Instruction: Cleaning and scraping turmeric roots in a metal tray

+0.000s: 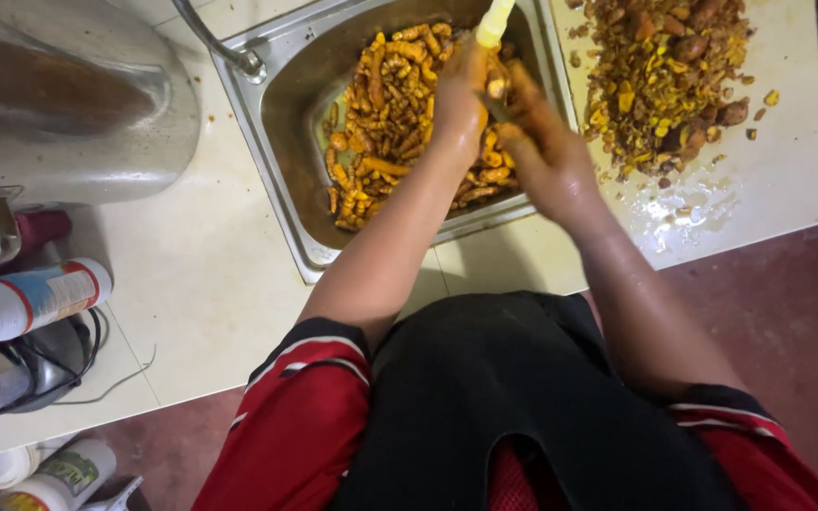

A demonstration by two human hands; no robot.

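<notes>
left hand (461, 99) over the sink (281, 104), grip clamped on a pale yellow handle (495, 21). right hand (546, 156) just beside, grip closed on a root (497, 88) above the heap of orange roots (385, 114). peelings (660, 80) piled on the worktop (201, 274) to the right.

- Left hand (461, 99): reaches forward from a bare forearm, fingers curled shut in a fist-like grip, back of the hand facing up.
- Right hand (542, 142): just beside the left, nearly touching it, fingers bent and pointing forward, stained yellow-orange.
- Both forearms converge from red-sleeved shoulders; elbows bent, spread apart.
</notes>
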